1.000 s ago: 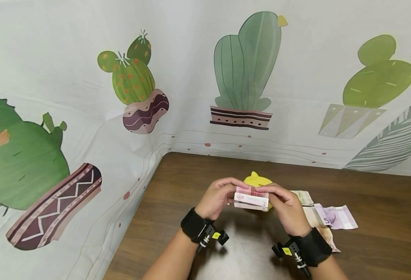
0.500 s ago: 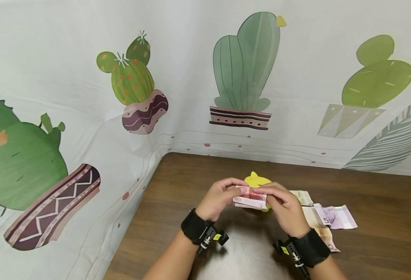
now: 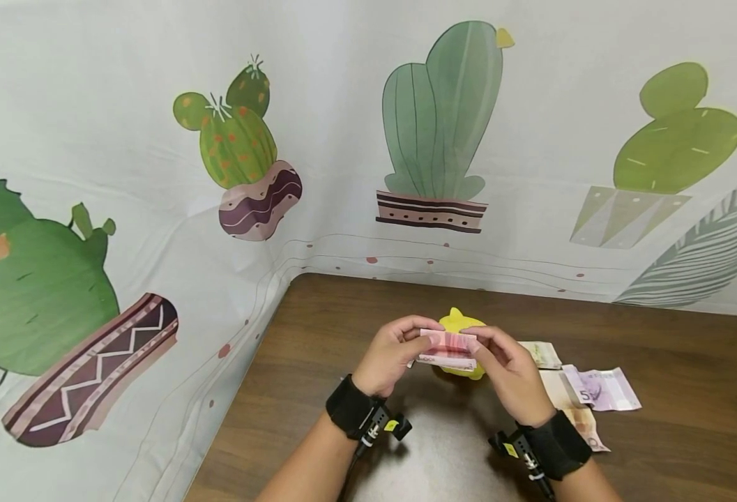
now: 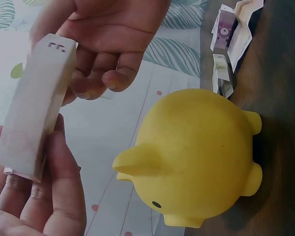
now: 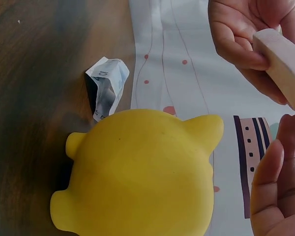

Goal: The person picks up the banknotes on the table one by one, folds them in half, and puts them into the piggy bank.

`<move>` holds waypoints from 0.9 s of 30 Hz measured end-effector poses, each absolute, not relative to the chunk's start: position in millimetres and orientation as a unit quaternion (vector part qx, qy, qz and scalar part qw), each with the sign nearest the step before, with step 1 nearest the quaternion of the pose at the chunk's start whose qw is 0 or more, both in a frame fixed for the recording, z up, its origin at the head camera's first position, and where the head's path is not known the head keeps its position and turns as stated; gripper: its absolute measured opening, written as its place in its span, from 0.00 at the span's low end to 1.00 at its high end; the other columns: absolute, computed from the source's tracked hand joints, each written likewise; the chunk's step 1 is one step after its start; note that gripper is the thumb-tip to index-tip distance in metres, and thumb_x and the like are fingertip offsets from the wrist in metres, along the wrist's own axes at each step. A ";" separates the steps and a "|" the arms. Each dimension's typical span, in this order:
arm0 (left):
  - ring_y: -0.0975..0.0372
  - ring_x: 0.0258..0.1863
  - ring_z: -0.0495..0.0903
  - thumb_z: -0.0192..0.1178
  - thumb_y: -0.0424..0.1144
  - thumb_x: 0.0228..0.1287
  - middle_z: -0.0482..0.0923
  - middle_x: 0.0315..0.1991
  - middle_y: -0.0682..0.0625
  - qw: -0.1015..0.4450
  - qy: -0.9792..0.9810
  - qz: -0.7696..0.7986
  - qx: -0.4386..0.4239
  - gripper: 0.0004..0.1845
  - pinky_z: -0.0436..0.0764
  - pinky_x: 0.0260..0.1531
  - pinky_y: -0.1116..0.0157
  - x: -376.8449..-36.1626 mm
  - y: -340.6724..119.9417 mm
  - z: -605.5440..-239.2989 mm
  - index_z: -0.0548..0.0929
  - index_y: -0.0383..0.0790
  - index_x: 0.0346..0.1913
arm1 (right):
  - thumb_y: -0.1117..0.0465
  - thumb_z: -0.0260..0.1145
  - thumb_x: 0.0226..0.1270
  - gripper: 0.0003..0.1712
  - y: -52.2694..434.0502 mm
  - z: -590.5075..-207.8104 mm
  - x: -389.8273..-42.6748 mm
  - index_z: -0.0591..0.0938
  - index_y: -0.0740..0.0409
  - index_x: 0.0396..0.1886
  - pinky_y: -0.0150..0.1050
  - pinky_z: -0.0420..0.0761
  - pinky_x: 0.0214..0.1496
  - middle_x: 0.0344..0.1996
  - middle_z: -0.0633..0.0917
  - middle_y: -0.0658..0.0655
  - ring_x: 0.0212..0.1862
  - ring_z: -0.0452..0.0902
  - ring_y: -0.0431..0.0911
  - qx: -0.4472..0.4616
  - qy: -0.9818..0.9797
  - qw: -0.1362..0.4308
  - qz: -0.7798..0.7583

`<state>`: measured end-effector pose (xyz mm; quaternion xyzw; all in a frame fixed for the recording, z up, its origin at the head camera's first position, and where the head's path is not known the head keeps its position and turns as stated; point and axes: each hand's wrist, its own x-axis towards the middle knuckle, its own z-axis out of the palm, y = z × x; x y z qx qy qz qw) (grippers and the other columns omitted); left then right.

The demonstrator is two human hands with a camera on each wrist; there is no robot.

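Both hands hold a folded red banknote just above a yellow piggy bank on the brown table. My left hand pinches the note's left end, my right hand pinches its right end. From the left wrist view the folded banknote shows its pale underside over the piggy bank, with the left-hand fingers under it and the right-hand fingers above. In the right wrist view the banknote sits at the upper right above the piggy bank.
Several loose banknotes lie on the table right of the piggy bank. A crumpled blue note lies beside the bank. A cactus-print cloth covers the wall behind and hangs at the left.
The banknote has been folded narrower between both hands and raised slightly over the piggy bank. The hands stay in nearly the same place.
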<state>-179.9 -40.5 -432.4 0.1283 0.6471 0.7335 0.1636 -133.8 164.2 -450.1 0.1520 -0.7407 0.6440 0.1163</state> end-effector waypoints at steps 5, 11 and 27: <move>0.66 0.37 0.83 0.58 0.28 0.66 0.87 0.37 0.54 0.160 0.639 0.740 0.132 0.15 0.83 0.38 0.71 -179.6 -39.2 -432.3 0.82 0.26 0.53 | 0.69 0.59 0.75 0.07 163.9 -453.3 -134.5 0.82 0.66 0.47 0.27 0.80 0.43 0.41 0.83 0.45 0.42 0.79 0.34 0.135 -0.751 0.112 0.637; 0.66 0.36 0.81 0.56 0.25 0.63 0.85 0.35 0.55 0.160 0.631 0.748 0.131 0.16 0.82 0.38 0.72 -178.6 -38.0 -432.9 0.81 0.24 0.53 | 0.69 0.62 0.73 0.03 162.4 -455.5 -135.3 0.82 0.65 0.40 0.29 0.82 0.39 0.36 0.82 0.45 0.38 0.80 0.34 0.132 -0.752 0.102 0.638; 0.66 0.36 0.80 0.61 0.30 0.67 0.81 0.36 0.55 0.179 0.645 0.732 0.128 0.14 0.81 0.40 0.66 -178.6 -36.8 -436.0 0.80 0.20 0.50 | 0.75 0.62 0.70 0.04 160.0 -458.4 -137.9 0.81 0.68 0.41 0.27 0.81 0.39 0.39 0.81 0.48 0.40 0.78 0.35 0.156 -0.697 0.123 0.689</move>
